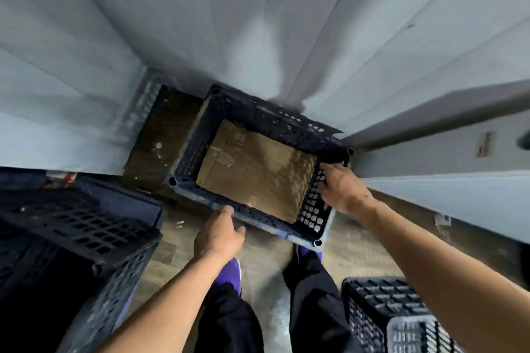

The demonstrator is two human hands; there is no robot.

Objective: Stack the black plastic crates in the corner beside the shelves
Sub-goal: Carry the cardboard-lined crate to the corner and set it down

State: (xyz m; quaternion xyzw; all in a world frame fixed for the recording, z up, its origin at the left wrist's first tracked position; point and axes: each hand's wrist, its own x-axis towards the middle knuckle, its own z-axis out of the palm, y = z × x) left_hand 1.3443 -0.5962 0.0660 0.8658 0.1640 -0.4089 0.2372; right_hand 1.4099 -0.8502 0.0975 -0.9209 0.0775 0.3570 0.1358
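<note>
Two bare arms reach down from close by. Under them are legs in black trousers [229,321] and purple shoes [231,269] on a wood floor [352,243]. Low on the right stands the right crate [375,301], black and full of holes. A pale grey basket [410,335] is right by it at the bottom edge. On the left is the left crate [86,226], black too, lying on top of other dark ones.

The left hand [219,233] has its fingers fairly straight. The tips touch the near rim of the middle crate [275,119], and the thumb sticks out to the side. The right hand [339,189] holds that crate's right wall, with fingers curled over the top edge near the far corner.

The middle crate is black, open at the top and turned a bit crooked. It is in the corner where two pale walls [200,23] meet, just beside a grey shelf [430,112] on the right. Its near corner hides the toe of one shoe. I cannot tell if it rests on something. A flat piece of cardboard [258,172] lies in its bottom. Just left of it, deeper in the corner, is a dark brown patch [160,137], too blurry to name.
</note>
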